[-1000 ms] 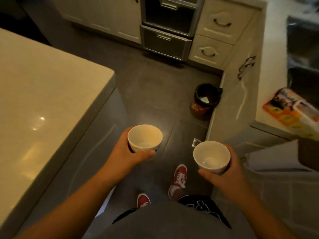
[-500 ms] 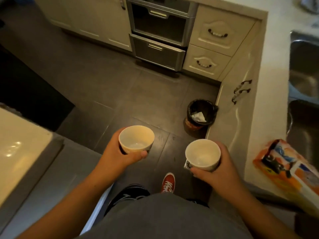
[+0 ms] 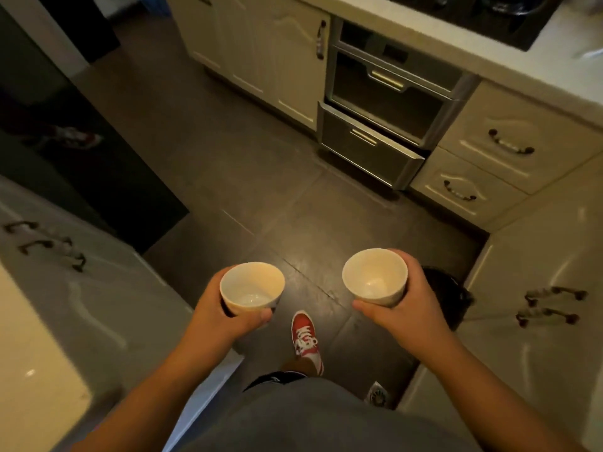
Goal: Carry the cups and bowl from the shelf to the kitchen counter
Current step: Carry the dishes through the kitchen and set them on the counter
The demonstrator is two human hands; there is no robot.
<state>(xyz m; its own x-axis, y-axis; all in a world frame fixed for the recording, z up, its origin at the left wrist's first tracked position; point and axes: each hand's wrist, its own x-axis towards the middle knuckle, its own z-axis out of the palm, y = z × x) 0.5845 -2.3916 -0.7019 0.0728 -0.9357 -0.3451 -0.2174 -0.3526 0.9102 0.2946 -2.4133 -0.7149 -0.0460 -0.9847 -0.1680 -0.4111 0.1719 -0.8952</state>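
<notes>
I hold two empty white cups upright above the dark tiled floor. My left hand (image 3: pixel 217 316) wraps around the left cup (image 3: pixel 251 287) from the left and below. The right cup (image 3: pixel 375 277) sits in my right hand (image 3: pixel 408 313), fingers curled around its far side and thumb under its near edge. Both cups are level and about a hand's width apart. The kitchen counter (image 3: pixel 483 57) runs across the top right, pale, with a dark hob set into it. No bowl or shelf is in view.
Cream cabinets with a steel built-in oven and drawer (image 3: pixel 375 148) stand ahead. A pale island (image 3: pixel 29 347) with cabinet doors lies at left, more cabinets (image 3: pixel 548 305) at right. A dark bin (image 3: pixel 447 295) is partly hidden behind my right hand. My red shoe (image 3: pixel 305 336) is on the floor.
I have walked forward and turned left: the oven and cabinets came closer, the sink and orange packet left the view, and the bin slid behind my right hand. Both cups stay held.
</notes>
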